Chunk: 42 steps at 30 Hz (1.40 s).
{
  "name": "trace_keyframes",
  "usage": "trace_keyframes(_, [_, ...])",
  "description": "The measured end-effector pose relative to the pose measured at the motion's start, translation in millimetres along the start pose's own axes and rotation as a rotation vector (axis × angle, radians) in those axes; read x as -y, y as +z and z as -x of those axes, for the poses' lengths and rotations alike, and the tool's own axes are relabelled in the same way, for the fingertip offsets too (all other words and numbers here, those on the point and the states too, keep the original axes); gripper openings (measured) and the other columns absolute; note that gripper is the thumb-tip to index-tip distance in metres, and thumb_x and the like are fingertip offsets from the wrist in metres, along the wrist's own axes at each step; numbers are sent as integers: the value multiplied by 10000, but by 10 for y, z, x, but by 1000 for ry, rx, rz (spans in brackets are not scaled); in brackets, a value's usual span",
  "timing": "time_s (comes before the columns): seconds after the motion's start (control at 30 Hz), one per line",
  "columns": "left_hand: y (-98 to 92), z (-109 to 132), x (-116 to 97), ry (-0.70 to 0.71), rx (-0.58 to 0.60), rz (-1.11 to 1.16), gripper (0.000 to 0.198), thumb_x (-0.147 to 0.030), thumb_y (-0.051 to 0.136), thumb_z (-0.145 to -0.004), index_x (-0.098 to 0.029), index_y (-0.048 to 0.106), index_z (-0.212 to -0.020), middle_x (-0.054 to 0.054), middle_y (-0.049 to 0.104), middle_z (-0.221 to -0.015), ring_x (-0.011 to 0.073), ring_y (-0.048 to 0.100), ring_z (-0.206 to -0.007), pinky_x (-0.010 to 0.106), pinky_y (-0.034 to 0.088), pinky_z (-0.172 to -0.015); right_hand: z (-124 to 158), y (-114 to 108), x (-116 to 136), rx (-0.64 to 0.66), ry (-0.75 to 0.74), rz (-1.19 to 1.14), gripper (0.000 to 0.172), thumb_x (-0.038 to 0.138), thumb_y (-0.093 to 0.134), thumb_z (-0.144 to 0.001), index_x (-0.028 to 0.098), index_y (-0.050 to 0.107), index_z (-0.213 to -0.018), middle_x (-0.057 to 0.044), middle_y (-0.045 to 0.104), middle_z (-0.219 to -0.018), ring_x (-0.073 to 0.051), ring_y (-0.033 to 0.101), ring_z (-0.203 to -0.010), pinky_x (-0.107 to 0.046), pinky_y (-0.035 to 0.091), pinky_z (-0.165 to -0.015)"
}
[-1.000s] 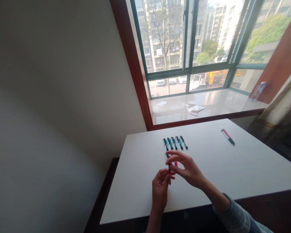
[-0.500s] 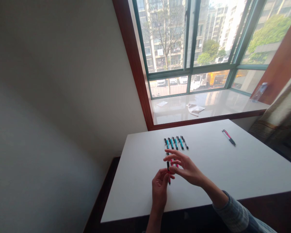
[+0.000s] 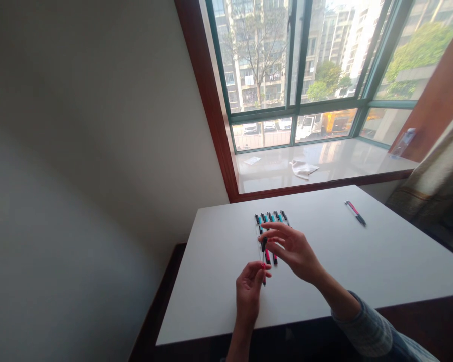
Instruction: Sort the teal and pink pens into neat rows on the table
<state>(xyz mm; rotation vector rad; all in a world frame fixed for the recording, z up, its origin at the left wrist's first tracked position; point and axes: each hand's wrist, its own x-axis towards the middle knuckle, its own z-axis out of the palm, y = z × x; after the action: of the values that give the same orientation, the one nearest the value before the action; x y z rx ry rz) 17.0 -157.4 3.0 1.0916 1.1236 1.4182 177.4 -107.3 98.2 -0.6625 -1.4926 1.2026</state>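
Over the near part of the table, my left hand [image 3: 249, 289] is closed around a red pen barrel [image 3: 264, 276]. Just above it, my right hand [image 3: 292, 251] pinches a black pen part [image 3: 263, 245] between thumb and fingers. A thin refill shows in the gap between the black part and the barrel. Pens with blue and black parts [image 3: 271, 217] lie in a row beyond my hands, partly covered by the right one. Several red and black pen pieces [image 3: 275, 259] lie beneath my right hand, partly hidden.
One red and black pen [image 3: 355, 213] lies apart at the right on the white table [image 3: 207, 261]. Behind the table, a windowsill [image 3: 272, 176] bears a crumpled cloth or paper [image 3: 304, 170] and a clear bottle [image 3: 403, 143]. A wall [image 3: 98, 151] stands at the left.
My right hand has moved up and away from the left with the black part, and the thin refill now shows between it and the red barrel. The left hand stays almost still.
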Motion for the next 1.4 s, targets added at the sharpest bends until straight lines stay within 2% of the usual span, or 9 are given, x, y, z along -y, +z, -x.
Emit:
trace_keyframes(0.1, [5,-1,-13,-7,2,-10,274,-416,763,-842,-157,730,-925,119,769,-930,206,665,-753,328,518,-734,-73,-67,176,-126,-82,-16,330,358,716,-903,223,671,-1201,-89,745,-1058,-239,710,-1009,-415,595,-908])
trace_keyframes(0.2, [7,-2,-16,-8,1,-13,269,-410,765,-842,-156,730,-923,116,765,-923,209,669,-765,325,519,-737,-126,-234,169,-213,-54,91,304,386,729,-885,207,698,-1130,-87,741,-1039,-231,720,-939,-374,609,-839])
trace_keyframes(0.27, [5,-2,-11,-9,-3,-13,265,-409,765,-843,-158,726,-920,110,762,-915,213,671,-774,325,519,-739,-128,-378,-13,-191,36,201,322,414,714,-883,199,704,-1122,-81,741,-1014,-222,728,-863,-355,615,-768])
trace_keyframes(0.4, [-4,-2,2,-9,6,-16,261,-411,752,-856,-164,720,-932,107,757,-932,220,674,-799,326,514,-743,-34,-613,-630,-161,217,514,263,365,646,-904,184,714,-1082,-80,731,-1033,-194,726,-754,-357,618,-724])
trace_keyframes(0.5, [-3,-3,8,-23,5,-11,264,-410,758,-851,-167,717,-943,108,758,-945,225,678,-807,327,516,-740,54,-673,-994,-160,237,694,221,312,631,-903,187,725,-1058,-88,713,-1065,-183,713,-724,-350,612,-717])
trace_keyframes(0.6, [2,-6,11,-25,-2,-10,273,-415,766,-842,-166,716,-944,108,759,-945,225,682,-803,333,523,-747,89,-668,-1134,-144,216,809,223,282,611,-913,199,725,-1086,-83,699,-1069,-173,701,-703,-346,600,-738])
trace_keyframes(0.77, [5,-9,10,-16,-12,-17,287,-431,764,-841,-165,715,-936,106,760,-920,218,681,-789,330,529,-747,103,-715,-1095,-90,197,859,270,278,606,-914,213,717,-1151,-84,682,-1114,-158,681,-682,-336,586,-733])
trace_keyframes(1.0, [-8,-18,28,-15,-21,-30,297,-440,769,-832,-164,726,-932,107,760,-908,217,682,-771,327,532,-727,125,-955,-1032,153,224,662,515,229,681,-801,229,651,-1315,-77,694,-1144,-160,670,-757,-314,596,-713])
trace_keyframes(1.4, [-17,-6,39,-25,-17,-28,274,-427,745,-859,-171,721,-953,94,745,-903,211,668,-789,320,517,-745,51,-936,-1014,217,187,677,494,229,680,-812,243,658,-1306,-81,689,-1192,-175,674,-787,-320,589,-699])
